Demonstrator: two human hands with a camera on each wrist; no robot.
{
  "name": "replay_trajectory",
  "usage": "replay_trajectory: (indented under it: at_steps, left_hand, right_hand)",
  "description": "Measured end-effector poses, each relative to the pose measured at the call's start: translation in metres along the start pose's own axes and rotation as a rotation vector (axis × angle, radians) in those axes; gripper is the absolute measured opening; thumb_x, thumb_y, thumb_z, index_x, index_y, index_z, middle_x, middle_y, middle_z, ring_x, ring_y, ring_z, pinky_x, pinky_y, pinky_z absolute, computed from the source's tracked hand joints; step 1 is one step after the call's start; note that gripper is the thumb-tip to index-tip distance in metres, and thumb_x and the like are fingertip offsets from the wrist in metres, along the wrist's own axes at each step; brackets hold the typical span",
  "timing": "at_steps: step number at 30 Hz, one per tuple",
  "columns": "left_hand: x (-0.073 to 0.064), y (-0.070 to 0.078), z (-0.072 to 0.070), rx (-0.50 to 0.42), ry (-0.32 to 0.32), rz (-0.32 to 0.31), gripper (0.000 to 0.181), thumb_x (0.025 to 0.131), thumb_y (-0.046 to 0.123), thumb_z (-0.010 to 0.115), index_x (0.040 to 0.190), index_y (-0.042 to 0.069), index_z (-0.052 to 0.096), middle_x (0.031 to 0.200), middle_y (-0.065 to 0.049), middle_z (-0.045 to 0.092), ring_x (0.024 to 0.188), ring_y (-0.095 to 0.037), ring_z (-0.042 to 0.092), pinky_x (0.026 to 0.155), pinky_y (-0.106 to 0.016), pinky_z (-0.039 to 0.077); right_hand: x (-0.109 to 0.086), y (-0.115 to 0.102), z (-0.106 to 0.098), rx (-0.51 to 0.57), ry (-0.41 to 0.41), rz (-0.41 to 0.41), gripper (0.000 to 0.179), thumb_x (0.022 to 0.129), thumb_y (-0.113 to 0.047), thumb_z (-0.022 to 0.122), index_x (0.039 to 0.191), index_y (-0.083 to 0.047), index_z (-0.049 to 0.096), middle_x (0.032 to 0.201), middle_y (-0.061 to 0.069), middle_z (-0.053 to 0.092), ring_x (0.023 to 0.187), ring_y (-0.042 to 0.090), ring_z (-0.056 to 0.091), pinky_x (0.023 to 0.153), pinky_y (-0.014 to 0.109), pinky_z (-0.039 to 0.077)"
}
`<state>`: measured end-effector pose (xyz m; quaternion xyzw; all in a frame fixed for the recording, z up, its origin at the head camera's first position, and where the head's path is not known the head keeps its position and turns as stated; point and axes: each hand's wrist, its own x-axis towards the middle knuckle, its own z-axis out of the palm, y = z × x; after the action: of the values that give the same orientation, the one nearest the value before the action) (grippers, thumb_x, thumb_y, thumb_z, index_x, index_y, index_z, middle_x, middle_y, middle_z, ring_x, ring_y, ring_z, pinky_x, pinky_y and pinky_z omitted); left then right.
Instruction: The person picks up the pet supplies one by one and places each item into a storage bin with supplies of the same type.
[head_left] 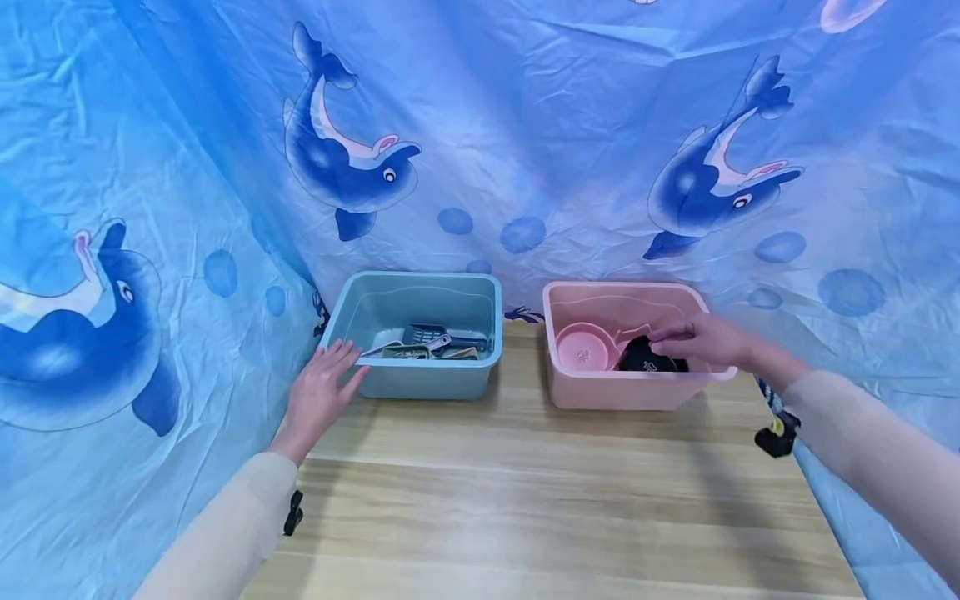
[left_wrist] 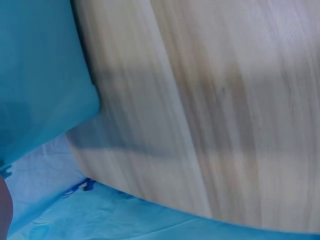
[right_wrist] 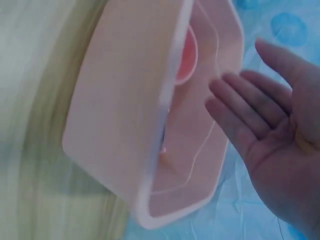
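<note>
My left hand has its fingers extended at the near left corner of a blue bin, over or on the rim; I cannot tell whether they touch. Inside lie a dark slotted litter scoop and several small tools. My right hand reaches over a pink bin. In the right wrist view the palm faces the camera, fingers relaxed, holding nothing. Below its fingertips in the head view is a black item with a white paw print, beside a round pink bowl. The near wall partly hides the black item.
Both bins stand at the back of a wood-grain table, with a narrow gap between them. A blue dolphin-print sheet hangs behind and at both sides. Black wrist devices sit on the sleeves.
</note>
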<state>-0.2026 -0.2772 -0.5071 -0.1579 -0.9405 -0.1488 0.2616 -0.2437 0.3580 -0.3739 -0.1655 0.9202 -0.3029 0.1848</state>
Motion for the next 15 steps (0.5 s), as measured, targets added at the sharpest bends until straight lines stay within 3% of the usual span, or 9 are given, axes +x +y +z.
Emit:
replay_trajectory:
  at_steps: [3, 6, 11, 15]
  left_hand:
    - [0.008, 0.002, -0.009, 0.004, -0.053, 0.018, 0.047, 0.092, 0.021, 0.085, 0.133, 0.001, 0.073, 0.137, -0.024, 0.069, 0.132, -0.045, 0.063, 0.119, -0.064, 0.043]
    - [0.019, 0.004, -0.024, 0.017, -0.161, 0.009, 0.047, 0.096, 0.025, 0.082, 0.134, 0.0, 0.072, 0.139, -0.026, 0.067, 0.133, -0.047, 0.062, 0.12, -0.067, 0.04]
    - [0.045, 0.01, -0.054, 0.016, -0.36, -0.085, 0.049, 0.104, 0.033, 0.071, 0.137, -0.003, 0.069, 0.143, -0.029, 0.063, 0.132, -0.052, 0.059, 0.116, -0.069, 0.042]
    - [0.061, 0.015, -0.072, 0.008, -0.444, -0.169, 0.056, 0.108, 0.039, 0.063, 0.142, -0.005, 0.063, 0.149, -0.033, 0.057, 0.136, -0.057, 0.053, 0.111, -0.07, 0.045]
  right_hand:
    - [-0.018, -0.004, 0.014, -0.084, 0.127, -0.033, 0.045, 0.106, -0.032, 0.071, 0.136, 0.001, 0.071, 0.133, 0.021, 0.073, 0.125, 0.04, 0.07, 0.105, 0.059, 0.056]
    - [-0.036, -0.004, 0.027, -0.092, 0.23, -0.063, 0.045, 0.106, -0.03, 0.07, 0.137, 0.003, 0.069, 0.134, 0.023, 0.072, 0.124, 0.043, 0.07, 0.102, 0.06, 0.057]
    - [-0.06, 0.004, 0.049, -0.162, 0.363, -0.044, 0.051, 0.106, -0.032, 0.07, 0.143, 0.003, 0.064, 0.139, 0.031, 0.066, 0.115, 0.054, 0.069, 0.095, 0.069, 0.057]
    - [-0.073, 0.015, 0.071, -0.267, 0.452, -0.009, 0.06, 0.106, -0.037, 0.07, 0.151, 0.001, 0.057, 0.146, 0.033, 0.059, 0.115, 0.06, 0.064, 0.093, 0.075, 0.052]
